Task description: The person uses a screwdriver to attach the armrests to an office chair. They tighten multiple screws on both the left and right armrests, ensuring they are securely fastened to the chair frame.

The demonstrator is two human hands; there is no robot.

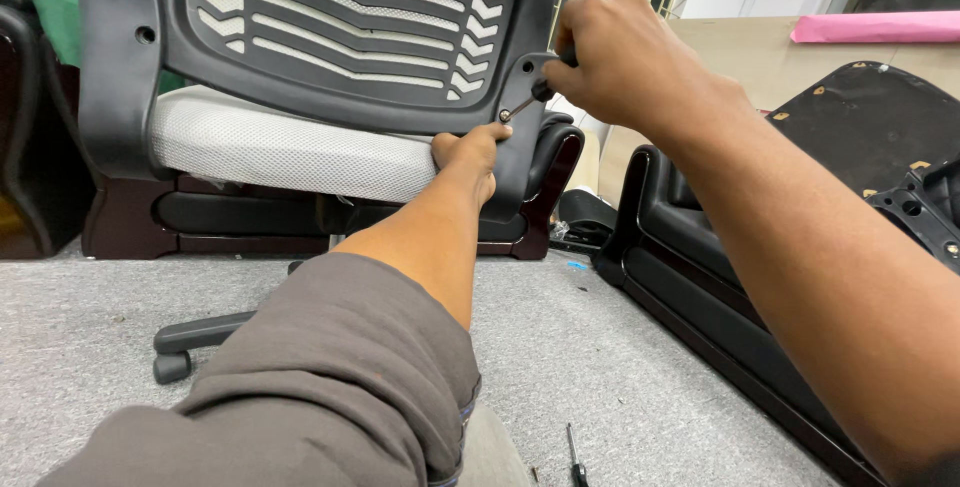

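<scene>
Up against the lower right corner of the black chair back [330, 37], the right hand [620, 57] is wrapped around the dark handle of a screwdriver [530, 99], fingers pressed together and curled so the handle is almost wholly hidden in the fist. Only the short shaft shows, running down and to the left out of the hand toward the frame's corner. Its long axis is a shallow diagonal, tip low and toward the chair back, handle high and away from it. The tip meets the frame just where the left hand [470, 152] reaches up from below; whether a screw sits under it is too small to tell. That left hand lies flat against the frame's lower edge, its fingers folded over the corner, the thumb just beside the tip. So the right hand carries the tool, while the left is nearer the point of contact. Below the chair back sits the grey mesh seat [280, 152]. Well below it, on the grey carpet [600, 347], lies a second, smaller screwdriver [575, 459].
</scene>
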